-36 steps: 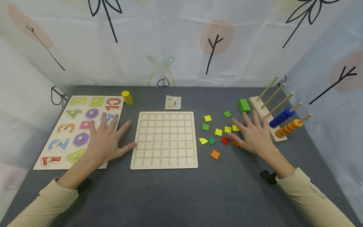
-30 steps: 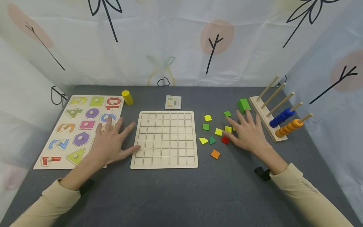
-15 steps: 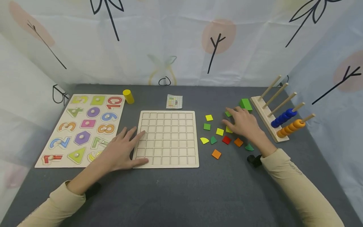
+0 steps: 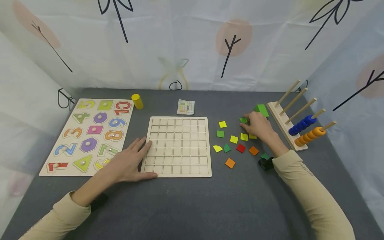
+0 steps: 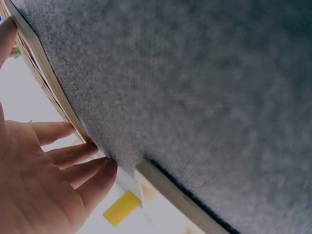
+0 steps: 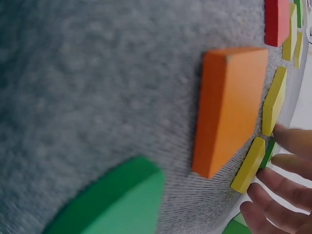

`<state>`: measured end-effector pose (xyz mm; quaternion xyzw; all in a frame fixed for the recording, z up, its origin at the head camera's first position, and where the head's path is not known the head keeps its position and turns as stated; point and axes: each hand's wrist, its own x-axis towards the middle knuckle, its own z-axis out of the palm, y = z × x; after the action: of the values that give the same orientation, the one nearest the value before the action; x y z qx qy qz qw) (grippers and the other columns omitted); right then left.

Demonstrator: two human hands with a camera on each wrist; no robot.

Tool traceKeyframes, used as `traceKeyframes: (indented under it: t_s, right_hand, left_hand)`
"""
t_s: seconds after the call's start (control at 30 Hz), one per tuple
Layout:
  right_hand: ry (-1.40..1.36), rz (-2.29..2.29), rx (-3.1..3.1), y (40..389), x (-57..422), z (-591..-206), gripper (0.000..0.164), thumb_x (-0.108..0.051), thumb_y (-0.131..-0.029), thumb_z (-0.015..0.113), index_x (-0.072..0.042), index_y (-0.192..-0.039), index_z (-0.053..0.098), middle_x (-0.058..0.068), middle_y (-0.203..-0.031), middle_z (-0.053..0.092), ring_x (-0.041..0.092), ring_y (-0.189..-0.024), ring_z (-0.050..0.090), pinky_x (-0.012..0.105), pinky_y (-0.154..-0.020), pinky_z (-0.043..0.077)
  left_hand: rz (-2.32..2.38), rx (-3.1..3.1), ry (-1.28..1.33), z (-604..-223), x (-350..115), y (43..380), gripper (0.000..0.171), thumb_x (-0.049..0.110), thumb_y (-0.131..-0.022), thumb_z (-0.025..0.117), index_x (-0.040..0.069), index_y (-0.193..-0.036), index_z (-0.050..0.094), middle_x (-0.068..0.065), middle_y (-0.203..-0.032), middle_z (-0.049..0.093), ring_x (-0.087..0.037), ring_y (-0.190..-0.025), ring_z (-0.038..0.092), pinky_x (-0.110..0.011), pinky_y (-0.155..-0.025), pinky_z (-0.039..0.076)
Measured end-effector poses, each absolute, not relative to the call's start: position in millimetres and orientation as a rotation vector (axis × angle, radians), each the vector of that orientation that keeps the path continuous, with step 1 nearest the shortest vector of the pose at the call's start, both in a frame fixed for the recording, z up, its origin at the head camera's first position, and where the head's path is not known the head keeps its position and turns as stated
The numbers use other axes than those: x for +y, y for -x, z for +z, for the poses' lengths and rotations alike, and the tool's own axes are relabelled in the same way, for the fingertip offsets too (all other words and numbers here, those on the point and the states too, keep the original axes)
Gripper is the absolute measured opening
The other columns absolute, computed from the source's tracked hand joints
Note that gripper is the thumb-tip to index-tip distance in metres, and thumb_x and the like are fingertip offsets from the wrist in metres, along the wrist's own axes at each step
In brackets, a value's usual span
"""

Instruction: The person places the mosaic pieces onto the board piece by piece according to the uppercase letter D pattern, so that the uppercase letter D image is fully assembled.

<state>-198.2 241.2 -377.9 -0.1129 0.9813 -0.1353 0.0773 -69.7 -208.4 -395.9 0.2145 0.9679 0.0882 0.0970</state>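
My left hand (image 4: 127,165) rests at the left side of a square wooden grid board (image 4: 177,146), fingers fairly straight along its left edge and thumb at the front-left corner. In the left wrist view, fingertips meet the edge of the board (image 5: 61,100). On the right, my right hand (image 4: 258,126) pinches a small green square tile (image 4: 243,120) between thumb and index finger, the tile low at the table. Several loose tiles lie around it: a yellow tile (image 4: 244,137), a red tile (image 4: 241,148), an orange tile (image 4: 253,150) and a green quarter-round piece (image 4: 264,156).
A number-and-shape peg puzzle (image 4: 70,115) lies at the left, a yellow cylinder (image 4: 137,101) by its corner. Behind the grid board is a small pattern card (image 4: 186,107). At right stand a green block (image 4: 261,110) and a peg stand (image 4: 283,121) with blue and orange beads.
My left hand has moved right and toward me, from over the puzzle to the grid board's edge. The right hand has moved left and its fingers have closed in around the green tile.
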Motion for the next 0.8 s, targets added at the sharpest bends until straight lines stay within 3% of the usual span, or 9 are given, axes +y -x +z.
traceKeyframes:
  t_s: [0.07, 0.13, 0.2, 0.27, 0.33, 0.4, 0.5, 0.7, 0.8]
  right_hand:
    - [0.345, -0.424, 2.953, 198.7, 242.0, -378.3, 0.040, -0.013, -0.097, 0.068, 0.009, -0.130, 0.064, 0.031, -0.114, 0.070, 0.033, -0.081, 0.065, 0.043, -0.068, 0.051]
    - [0.346, -0.445, 2.960, 199.4, 242.2, -378.6, 0.027, -0.012, -0.097, 0.068, 0.009, -0.112, 0.072, 0.030, -0.092, 0.069, 0.032, -0.073, 0.064, 0.042, -0.063, 0.050]
    - [0.339, -0.467, 2.962, 200.4, 242.5, -379.3, 0.023, -0.015, -0.097, 0.069, 0.006, -0.087, 0.070, 0.019, -0.065, 0.057, 0.026, -0.059, 0.055, 0.036, -0.055, 0.044]
    - [0.328, -0.482, 2.962, 202.1, 242.8, -380.6, 0.031, -0.018, -0.097, 0.069, 0.000, -0.074, 0.061, 0.004, -0.054, 0.035, 0.018, -0.050, 0.042, 0.030, -0.050, 0.033]
    - [0.317, -0.496, 2.956, 203.2, 242.8, -381.9, 0.028, -0.020, -0.098, 0.069, 0.000, -0.079, 0.066, -0.003, -0.054, 0.026, 0.013, -0.047, 0.034, 0.027, -0.049, 0.028]
    - [0.309, -0.509, 2.950, 204.0, 243.2, -383.3, 0.024, -0.018, -0.098, 0.069, 0.005, -0.098, 0.074, -0.003, -0.053, 0.029, 0.011, -0.046, 0.033, 0.026, -0.048, 0.027]
    - [0.307, -0.535, 2.933, 204.1, 243.3, -384.3, 0.035, -0.014, -0.098, 0.068, 0.009, -0.123, 0.069, -0.001, -0.054, 0.036, 0.011, -0.046, 0.033, 0.026, -0.047, 0.027]
    - [0.319, -0.576, 2.920, 201.8, 241.7, -381.2, 0.035, -0.011, -0.097, 0.066, 0.008, -0.126, 0.068, 0.002, -0.057, 0.044, 0.012, -0.047, 0.034, 0.027, -0.047, 0.029]
    - [0.340, -0.595, 2.924, 198.9, 237.5, -377.3, 0.035, -0.011, -0.096, 0.066, 0.008, -0.125, 0.068, 0.011, -0.063, 0.055, 0.013, -0.048, 0.038, 0.028, -0.048, 0.031]
  left_hand:
    - [0.263, 2.862, -0.636, -395.6, -208.8, 69.9, 0.114, 0.078, -0.076, 0.070, 0.002, -0.156, 0.039, -0.026, -0.163, 0.033, -0.049, -0.149, 0.035, -0.063, -0.100, 0.049]
    - [0.266, 2.858, -0.636, -395.4, -209.1, 70.3, 0.114, 0.079, -0.075, 0.070, 0.003, -0.155, 0.040, -0.026, -0.163, 0.034, -0.048, -0.149, 0.035, -0.063, -0.100, 0.049]
    - [0.274, 2.855, -0.636, -395.6, -209.5, 70.6, 0.114, 0.079, -0.074, 0.071, 0.005, -0.155, 0.041, -0.026, -0.163, 0.034, -0.049, -0.149, 0.036, -0.063, -0.099, 0.050]
    - [0.281, 2.853, -0.640, -395.9, -209.7, 71.0, 0.113, 0.079, -0.073, 0.072, 0.007, -0.155, 0.042, -0.026, -0.162, 0.034, -0.049, -0.148, 0.036, -0.064, -0.098, 0.050]
    - [0.290, 2.851, -0.647, -396.4, -209.6, 71.4, 0.111, 0.080, -0.073, 0.072, 0.010, -0.154, 0.044, -0.026, -0.163, 0.034, -0.050, -0.148, 0.036, -0.065, -0.097, 0.050]
    - [0.297, 2.849, -0.657, -396.6, -209.2, 71.8, 0.109, 0.080, -0.073, 0.072, 0.013, -0.154, 0.045, -0.027, -0.163, 0.033, -0.052, -0.147, 0.036, -0.066, -0.096, 0.050]
    - [0.296, 2.852, -0.677, -396.4, -208.7, 72.3, 0.106, 0.080, -0.073, 0.072, 0.016, -0.154, 0.047, -0.027, -0.163, 0.032, -0.053, -0.146, 0.037, -0.067, -0.095, 0.050]
    - [0.268, 2.870, -0.713, -394.9, -208.2, 72.2, 0.104, 0.078, -0.073, 0.073, 0.016, -0.153, 0.049, -0.029, -0.161, 0.035, -0.054, -0.143, 0.041, -0.065, -0.096, 0.050]
    - [0.264, 2.870, -0.716, -394.8, -207.2, 72.1, 0.104, 0.077, -0.074, 0.073, 0.015, -0.153, 0.049, -0.030, -0.161, 0.035, -0.054, -0.143, 0.041, -0.065, -0.097, 0.050]
